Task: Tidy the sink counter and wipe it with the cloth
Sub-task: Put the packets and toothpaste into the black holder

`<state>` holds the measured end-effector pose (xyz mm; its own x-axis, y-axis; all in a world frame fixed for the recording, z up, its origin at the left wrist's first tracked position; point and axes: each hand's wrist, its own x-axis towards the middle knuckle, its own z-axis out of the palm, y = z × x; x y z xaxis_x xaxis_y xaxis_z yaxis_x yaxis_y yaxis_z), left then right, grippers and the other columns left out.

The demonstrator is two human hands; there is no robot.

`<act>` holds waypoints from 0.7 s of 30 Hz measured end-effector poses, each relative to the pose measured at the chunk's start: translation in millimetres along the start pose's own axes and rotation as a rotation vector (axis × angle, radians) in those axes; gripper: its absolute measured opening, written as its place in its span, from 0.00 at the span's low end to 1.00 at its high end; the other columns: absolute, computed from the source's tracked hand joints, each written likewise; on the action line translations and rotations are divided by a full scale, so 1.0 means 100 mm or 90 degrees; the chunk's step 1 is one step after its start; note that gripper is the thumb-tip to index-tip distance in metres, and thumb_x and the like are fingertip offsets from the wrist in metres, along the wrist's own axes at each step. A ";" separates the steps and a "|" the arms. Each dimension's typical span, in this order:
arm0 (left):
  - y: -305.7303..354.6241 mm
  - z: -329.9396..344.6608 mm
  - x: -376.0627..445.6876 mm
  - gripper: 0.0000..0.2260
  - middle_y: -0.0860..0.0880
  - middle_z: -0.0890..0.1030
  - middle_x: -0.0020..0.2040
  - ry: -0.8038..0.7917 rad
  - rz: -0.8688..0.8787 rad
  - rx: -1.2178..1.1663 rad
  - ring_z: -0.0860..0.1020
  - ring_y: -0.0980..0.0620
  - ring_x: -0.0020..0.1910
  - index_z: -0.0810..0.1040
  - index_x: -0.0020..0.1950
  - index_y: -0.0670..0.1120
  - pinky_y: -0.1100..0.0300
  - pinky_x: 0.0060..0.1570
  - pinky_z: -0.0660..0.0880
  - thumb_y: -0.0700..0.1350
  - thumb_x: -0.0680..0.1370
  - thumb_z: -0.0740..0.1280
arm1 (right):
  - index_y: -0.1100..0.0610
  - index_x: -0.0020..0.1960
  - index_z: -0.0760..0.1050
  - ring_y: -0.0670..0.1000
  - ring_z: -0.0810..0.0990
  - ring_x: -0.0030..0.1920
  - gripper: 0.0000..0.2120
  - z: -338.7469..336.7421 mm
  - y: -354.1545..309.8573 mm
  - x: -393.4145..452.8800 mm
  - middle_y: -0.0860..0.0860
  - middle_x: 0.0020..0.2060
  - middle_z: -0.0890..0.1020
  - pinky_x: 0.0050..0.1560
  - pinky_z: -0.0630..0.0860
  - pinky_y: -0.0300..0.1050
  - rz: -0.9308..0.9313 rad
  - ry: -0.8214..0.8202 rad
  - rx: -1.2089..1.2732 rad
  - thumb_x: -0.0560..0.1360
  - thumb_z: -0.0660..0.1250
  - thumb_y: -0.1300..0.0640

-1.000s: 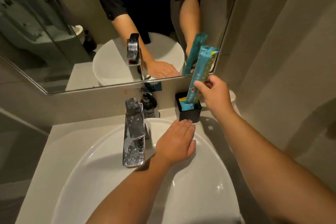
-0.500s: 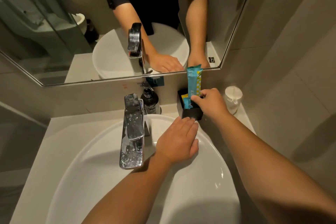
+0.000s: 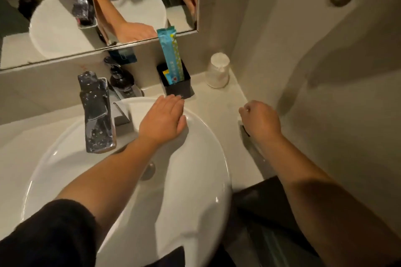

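black holder (image 3: pixel 179 88): teal packet (image 3: pixel 171 54) upright inside; white cup (image 3: pixel 217 70) upturned beside

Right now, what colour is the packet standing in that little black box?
Teal blue, with a yellow-dotted strip down one side; the packet shows best in the head view.

A teal packet (image 3: pixel 172 56) with pale dots, black holder (image 3: pixel 179 88), white basin (image 3: pixel 201 158).

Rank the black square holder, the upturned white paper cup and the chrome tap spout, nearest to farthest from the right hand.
From the right hand:
1. Upturned white paper cup, behind it by the wall corner.
2. Black square holder, further left.
3. Chrome tap spout, far left over the basin.
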<state>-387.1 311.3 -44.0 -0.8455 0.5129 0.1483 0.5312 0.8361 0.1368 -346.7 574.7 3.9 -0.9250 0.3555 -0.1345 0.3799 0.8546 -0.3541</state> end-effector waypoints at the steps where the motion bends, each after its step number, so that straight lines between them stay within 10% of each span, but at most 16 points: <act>1: 0.00 0.01 0.00 0.20 0.39 0.76 0.64 0.003 0.002 0.005 0.71 0.40 0.64 0.71 0.66 0.40 0.46 0.69 0.60 0.49 0.77 0.56 | 0.59 0.48 0.78 0.60 0.79 0.47 0.12 0.06 0.14 -0.08 0.57 0.47 0.82 0.41 0.70 0.46 0.004 -0.027 -0.058 0.78 0.59 0.53; 14: 0.03 -0.01 -0.01 0.20 0.40 0.75 0.64 0.035 -0.012 0.008 0.70 0.42 0.64 0.70 0.67 0.41 0.48 0.69 0.60 0.49 0.78 0.56 | 0.62 0.57 0.73 0.60 0.80 0.50 0.10 0.45 0.44 -0.32 0.60 0.55 0.75 0.44 0.77 0.51 -0.007 -0.073 -0.203 0.75 0.64 0.63; 21: 0.02 -0.02 -0.01 0.20 0.40 0.75 0.65 0.028 -0.020 -0.010 0.70 0.42 0.65 0.70 0.67 0.41 0.47 0.70 0.59 0.49 0.78 0.56 | 0.59 0.38 0.75 0.61 0.78 0.42 0.08 0.26 0.36 -0.15 0.59 0.39 0.79 0.38 0.71 0.47 0.038 -0.102 -0.004 0.75 0.62 0.59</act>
<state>-385.4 311.8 -41.7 -0.8589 0.4771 0.1860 0.5053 0.8486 0.1566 -319.5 590.8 -31.0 -0.8906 0.3404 -0.3015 0.4332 0.8366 -0.3354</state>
